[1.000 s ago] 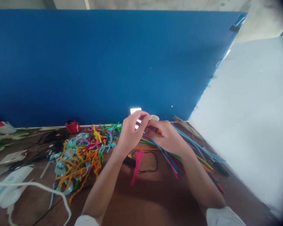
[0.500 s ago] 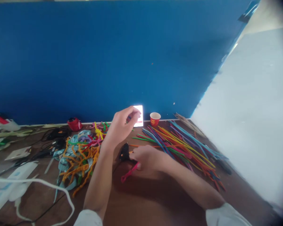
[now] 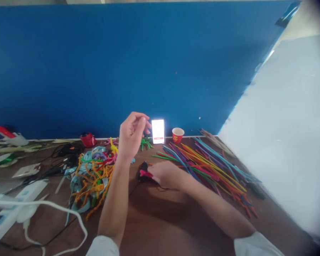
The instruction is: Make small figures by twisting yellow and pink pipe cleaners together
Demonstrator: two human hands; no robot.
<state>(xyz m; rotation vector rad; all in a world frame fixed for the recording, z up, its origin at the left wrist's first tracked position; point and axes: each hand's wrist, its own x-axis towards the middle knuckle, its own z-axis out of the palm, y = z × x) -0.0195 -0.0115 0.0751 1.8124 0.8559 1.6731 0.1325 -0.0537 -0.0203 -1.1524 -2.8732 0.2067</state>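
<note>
My left hand [image 3: 133, 135] is raised beside the lit phone [image 3: 158, 131], its fingers curled in toward the thumb. Nothing shows in it. Low over the table, my right hand [image 3: 166, 175] is closed on a short pink pipe cleaner piece [image 3: 146, 173]. That piece overlaps a small black corded device [image 3: 142, 167] whose kind I cannot make out; whether the hand touches the device is unclear. Straight coloured pipe cleaners [image 3: 210, 165] lie in a loose bundle to the right. Bent orange pipe cleaner pieces [image 3: 93, 185] and pale blue strips are heaped left of my left forearm.
A red paper cup [image 3: 177, 135] stands against the blue partition [image 3: 149, 71], right of the phone. Green bent pipe cleaners [image 3: 146, 143] lie left of the phone. At far left are a white power strip [image 3: 21, 199], a white cable [image 3: 69, 210] and a red object [image 3: 88, 139].
My left hand has moved left, off the phone's front, uncovering the screen and the green piece. The pink piece in my right hand has swung up over the black device.
</note>
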